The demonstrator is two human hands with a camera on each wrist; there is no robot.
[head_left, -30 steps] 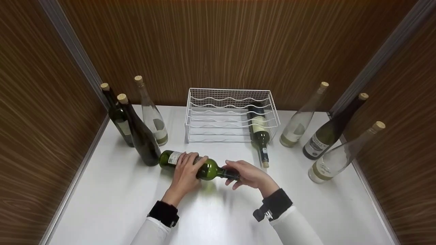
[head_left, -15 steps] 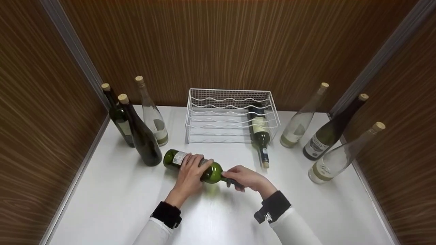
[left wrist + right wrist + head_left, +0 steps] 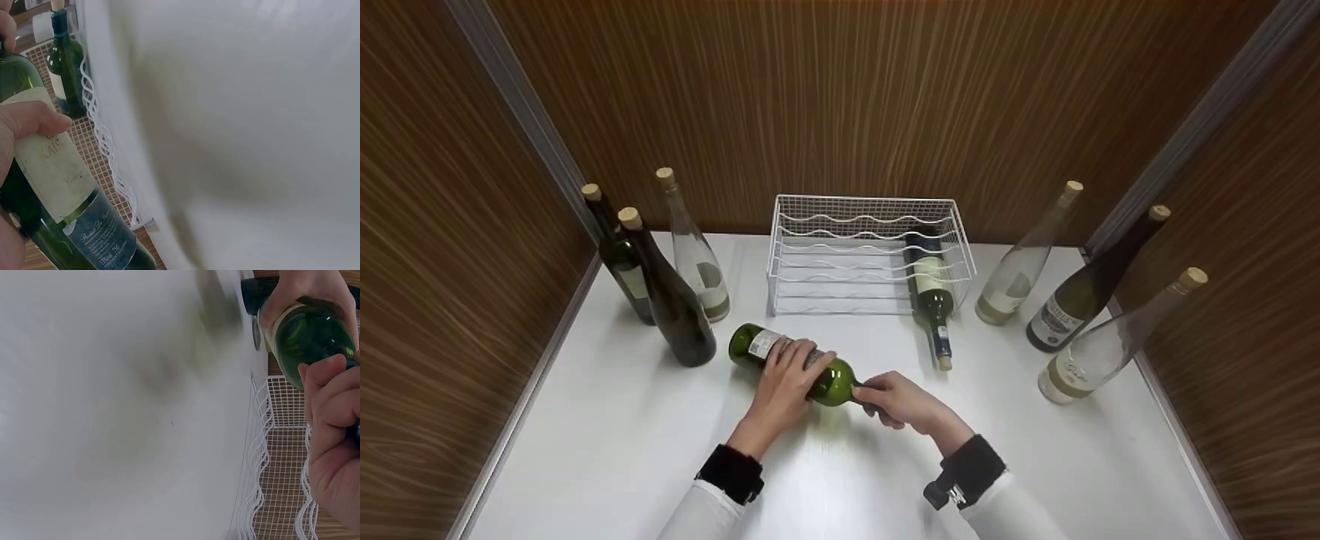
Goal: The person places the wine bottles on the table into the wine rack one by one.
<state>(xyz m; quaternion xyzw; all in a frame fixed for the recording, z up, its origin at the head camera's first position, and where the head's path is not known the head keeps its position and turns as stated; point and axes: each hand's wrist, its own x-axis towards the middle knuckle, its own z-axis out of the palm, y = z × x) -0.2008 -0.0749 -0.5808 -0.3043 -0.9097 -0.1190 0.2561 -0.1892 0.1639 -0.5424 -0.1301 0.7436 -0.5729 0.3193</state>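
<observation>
A green wine bottle (image 3: 835,384) is held tilted sideways above the white table, its base to the left and its neck to the right. My left hand (image 3: 784,382) grips its body from above; in the left wrist view the thumb lies across the cream label (image 3: 56,174). Curled round the neck is my right hand (image 3: 906,403), which hides most of it. The right wrist view shows the right hand (image 3: 337,422) at the neck, close to the bottle's green shoulder (image 3: 309,340). Behind the hands stands a white wire rack (image 3: 840,279), with another wine bottle (image 3: 931,277) lying in its right end.
On the left stand a dark bottle (image 3: 679,322), a dark green bottle (image 3: 631,279) and a clear bottle (image 3: 701,262). To the right are two clear bottles, one nearer (image 3: 1099,360) and one farther (image 3: 1020,274), and a dark bottle (image 3: 1069,307). Wood-grain panels (image 3: 840,97) enclose the table.
The bottle has shifted right, and its neck end has dipped toward me. My right fingers, loose around the neck's end before, have moved up and closed on the neck. The left hand travelled along with the bottle.
</observation>
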